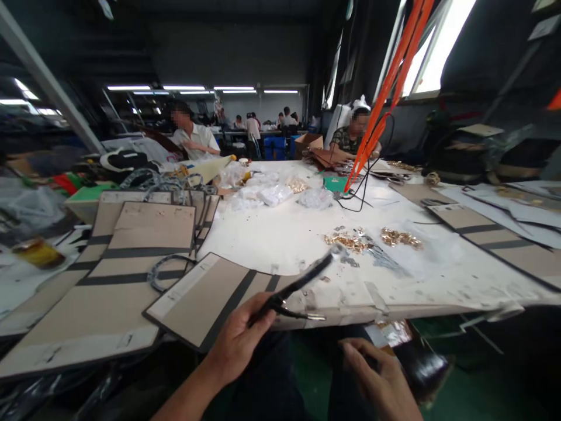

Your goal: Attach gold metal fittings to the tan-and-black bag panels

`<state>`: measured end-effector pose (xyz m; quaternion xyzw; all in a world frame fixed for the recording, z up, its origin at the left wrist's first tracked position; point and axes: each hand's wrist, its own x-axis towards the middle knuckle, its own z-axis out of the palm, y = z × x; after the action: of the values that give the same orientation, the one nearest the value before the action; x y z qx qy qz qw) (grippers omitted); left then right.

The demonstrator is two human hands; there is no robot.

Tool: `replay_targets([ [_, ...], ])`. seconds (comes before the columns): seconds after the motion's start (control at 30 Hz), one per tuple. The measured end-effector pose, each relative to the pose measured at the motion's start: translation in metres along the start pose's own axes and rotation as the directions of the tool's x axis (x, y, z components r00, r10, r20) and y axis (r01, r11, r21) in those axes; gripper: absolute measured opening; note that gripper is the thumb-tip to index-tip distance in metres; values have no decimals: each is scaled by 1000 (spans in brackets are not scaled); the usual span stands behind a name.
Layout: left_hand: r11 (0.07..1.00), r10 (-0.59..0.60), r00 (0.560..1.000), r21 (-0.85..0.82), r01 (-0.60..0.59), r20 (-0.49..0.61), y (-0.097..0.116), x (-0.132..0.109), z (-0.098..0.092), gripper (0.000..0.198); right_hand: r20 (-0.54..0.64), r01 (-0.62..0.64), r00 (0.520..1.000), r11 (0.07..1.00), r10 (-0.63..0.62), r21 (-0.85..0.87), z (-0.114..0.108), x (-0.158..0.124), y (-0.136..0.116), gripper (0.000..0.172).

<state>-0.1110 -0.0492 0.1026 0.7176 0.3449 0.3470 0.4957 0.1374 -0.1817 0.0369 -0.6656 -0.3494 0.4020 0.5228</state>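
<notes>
My left hand (239, 339) is closed round a black strap (298, 286) with a metal end, holding it slanted up over the near edge of the white table (284, 234). Below the table edge, my right hand (377, 380) grips a dark, glossy object (421, 365) that I cannot make out clearly. A tan panel with dark stripes (210, 298) lies on the table just left of my left hand. Small gold metal fittings (372, 240) are scattered on the table beyond the strap.
Stacked tan striped panels (131, 251) cover the left of the table, more lie at the right (495, 240). Clear bags of parts (280, 193) sit mid-table. Orange straps (385, 88) hang at the right. Two people sit at the far end, others farther back.
</notes>
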Motion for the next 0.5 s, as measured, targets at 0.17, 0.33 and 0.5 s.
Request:
replay_targets([
  [0.17,756,-337,916,-642,126,-218,25,-15,-38,46,37,279,959,959,-281,51,33,7,-49,54],
  [0.33,595,-390,904,-798,99,-178,31,-36,-54,49,193,541,814,836,-547,88,61,8,-72,38],
  [0.5,600,-395,899,-794,98,-188,33,-44,-51,60,239,769,598,632,-765,100,80,7,-85,45],
])
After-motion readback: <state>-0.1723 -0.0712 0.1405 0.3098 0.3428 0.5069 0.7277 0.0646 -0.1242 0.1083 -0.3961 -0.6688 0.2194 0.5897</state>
